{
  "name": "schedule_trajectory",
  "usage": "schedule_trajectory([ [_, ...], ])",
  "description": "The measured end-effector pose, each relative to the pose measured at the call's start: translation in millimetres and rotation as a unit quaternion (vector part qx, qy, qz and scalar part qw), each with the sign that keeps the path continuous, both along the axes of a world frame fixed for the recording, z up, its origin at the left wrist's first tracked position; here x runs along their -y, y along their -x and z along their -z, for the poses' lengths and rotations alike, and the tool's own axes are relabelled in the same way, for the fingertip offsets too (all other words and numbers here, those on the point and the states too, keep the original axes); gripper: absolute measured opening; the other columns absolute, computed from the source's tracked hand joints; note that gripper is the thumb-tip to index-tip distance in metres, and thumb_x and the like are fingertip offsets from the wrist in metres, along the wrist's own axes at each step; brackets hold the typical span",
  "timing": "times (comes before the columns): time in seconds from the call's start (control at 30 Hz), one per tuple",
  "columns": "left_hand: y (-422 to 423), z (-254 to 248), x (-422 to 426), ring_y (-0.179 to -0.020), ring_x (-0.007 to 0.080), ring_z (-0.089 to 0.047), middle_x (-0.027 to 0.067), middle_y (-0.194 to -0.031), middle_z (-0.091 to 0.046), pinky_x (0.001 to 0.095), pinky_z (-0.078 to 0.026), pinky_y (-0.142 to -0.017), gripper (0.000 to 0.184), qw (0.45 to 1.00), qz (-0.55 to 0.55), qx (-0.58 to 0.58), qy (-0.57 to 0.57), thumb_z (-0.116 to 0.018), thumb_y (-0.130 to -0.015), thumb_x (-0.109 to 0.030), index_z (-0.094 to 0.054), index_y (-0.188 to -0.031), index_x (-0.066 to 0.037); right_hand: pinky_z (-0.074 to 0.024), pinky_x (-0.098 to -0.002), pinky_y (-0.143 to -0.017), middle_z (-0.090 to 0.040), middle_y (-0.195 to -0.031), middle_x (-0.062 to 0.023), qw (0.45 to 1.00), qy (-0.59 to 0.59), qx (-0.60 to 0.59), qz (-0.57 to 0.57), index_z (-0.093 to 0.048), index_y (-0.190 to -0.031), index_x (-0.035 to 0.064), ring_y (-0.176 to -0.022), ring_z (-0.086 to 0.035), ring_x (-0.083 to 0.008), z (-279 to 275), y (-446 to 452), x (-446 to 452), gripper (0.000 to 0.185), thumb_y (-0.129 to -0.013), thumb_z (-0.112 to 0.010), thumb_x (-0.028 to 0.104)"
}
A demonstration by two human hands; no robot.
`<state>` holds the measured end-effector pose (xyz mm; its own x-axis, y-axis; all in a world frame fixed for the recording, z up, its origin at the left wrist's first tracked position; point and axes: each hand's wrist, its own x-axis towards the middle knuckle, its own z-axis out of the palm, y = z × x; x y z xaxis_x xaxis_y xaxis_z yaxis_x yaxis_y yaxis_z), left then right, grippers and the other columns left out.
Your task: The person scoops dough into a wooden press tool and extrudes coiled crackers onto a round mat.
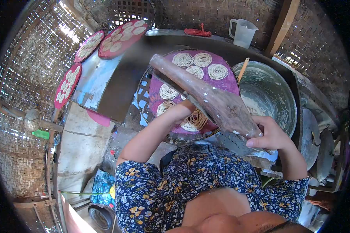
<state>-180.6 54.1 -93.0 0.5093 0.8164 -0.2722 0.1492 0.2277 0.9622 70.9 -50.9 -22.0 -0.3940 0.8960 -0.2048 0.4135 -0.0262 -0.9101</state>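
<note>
A long worn wooden press [212,97] slants across the middle of the view, narrow at its upper left end and broad near my right hand [270,132]. My right hand wraps round the broad end, thumb on top. My left hand [182,110] reaches beneath the wood, and its fingers are hidden there, so I cannot tell how they are set. Under the press lies a round tray with purple cloth [231,83], bearing several pale coils of thin strands [217,71]. One looser coil [194,120] sits just below my left hand.
At the right stands a large metal basin [287,112] smeared with pale batter, a wooden stick [243,69] leaning in it. A plastic jug [244,33] and red cord [198,31] are on the back ledge. Several pink discs with coils [122,37] lean at the upper left.
</note>
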Motion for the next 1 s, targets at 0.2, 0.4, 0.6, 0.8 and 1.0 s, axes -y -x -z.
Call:
schedule_trajectory([
  [0.2,7,21,-14,-0.112,0.0218,-0.047,0.0163,-0.120,-0.051,0.0307,-0.035,-0.096,0.045,0.996,0.081,-0.005,-0.021,-0.035,-0.091,-0.025,-0.044,-0.121,0.007,-0.0445,-0.0286,-0.073,-0.061,-0.088,-0.0099,0.999,-0.020,-0.017,0.033,-0.056,-0.105,-0.0041,-0.081,-0.055,-0.0131,6,-1,-3,0.058,-0.063,-0.075,0.031],
  [0.4,24,19,-15,-0.089,0.0344,-0.051,0.0147,-0.104,-0.056,0.0403,-0.039,-0.081,0.038,0.908,0.053,-0.187,-0.370,-0.043,-0.088,-0.034,-0.056,-0.114,-0.010,-0.0436,-0.0271,-0.073,-0.060,-0.089,-0.0072,0.995,-0.011,-0.054,0.081,-0.056,-0.106,-0.0049,-0.079,-0.054,-0.0120,5,-5,-4,0.057,-0.064,-0.074,0.030],
  [0.6,48,19,-6,-0.115,0.0323,-0.034,0.0092,-0.132,-0.036,0.0460,-0.027,-0.092,0.041,0.739,0.123,-0.348,-0.563,-0.055,-0.079,-0.036,-0.056,-0.114,-0.015,-0.0430,-0.0252,-0.069,-0.059,-0.089,-0.0053,0.990,0.048,-0.085,0.103,-0.056,-0.106,-0.0053,-0.077,-0.053,-0.0108,-2,-13,-2,0.058,-0.065,-0.073,0.032],
  [0.8,34,-28,-38,-0.121,0.0294,-0.034,0.0139,-0.132,-0.038,0.0444,-0.021,-0.100,0.075,0.912,-0.115,-0.016,-0.393,-0.037,-0.076,-0.058,-0.035,-0.130,-0.007,-0.0433,-0.0236,-0.056,-0.056,-0.076,-0.0049,0.988,0.019,-0.100,0.119,-0.055,-0.099,-0.0045,-0.064,-0.053,-0.0109,-9,-13,-2,0.065,-0.061,-0.070,0.046],
  [1.0,3,-126,-101,-0.108,0.0346,-0.046,0.0157,-0.116,-0.051,0.0489,-0.036,-0.091,0.081,0.785,0.066,0.616,-0.016,-0.021,-0.081,-0.069,-0.038,-0.128,-0.005,-0.0434,-0.0239,-0.052,-0.055,-0.073,-0.0047,0.991,0.035,-0.131,0.014,-0.056,-0.097,-0.0013,-0.062,-0.054,-0.0111,-7,-1,-30,0.069,-0.072,-0.054,0.063],
])
